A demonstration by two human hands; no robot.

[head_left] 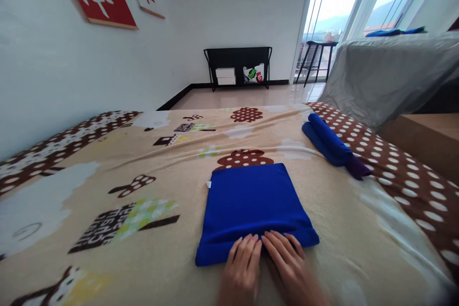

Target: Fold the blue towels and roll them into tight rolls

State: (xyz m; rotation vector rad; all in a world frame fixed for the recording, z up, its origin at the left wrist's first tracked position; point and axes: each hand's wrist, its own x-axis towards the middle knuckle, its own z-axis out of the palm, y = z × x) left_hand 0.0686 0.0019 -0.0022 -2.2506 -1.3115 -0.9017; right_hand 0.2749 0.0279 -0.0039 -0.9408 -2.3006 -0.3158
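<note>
A folded blue cloth [253, 201] lies flat on the patterned bed blanket [172, 244], with a small white tag sticking out at its left edge. Its near edge is turned up into a thick, rounded fold. My left hand [242, 263] and my right hand [287, 260] are side by side at the middle of that fold. On both, the fingers are close together and curl over the cloth, while the thumbs are hidden beneath or behind them. The fingertips of the two hands nearly meet.
A rolled blue cloth [328, 141] with a dark purple end lies at the bed's right side. Beyond the bed are a black rack [238, 57], a stool [319, 50] by the window and a grey-covered piece of furniture [390, 69]. A wall [89, 67] runs along the left.
</note>
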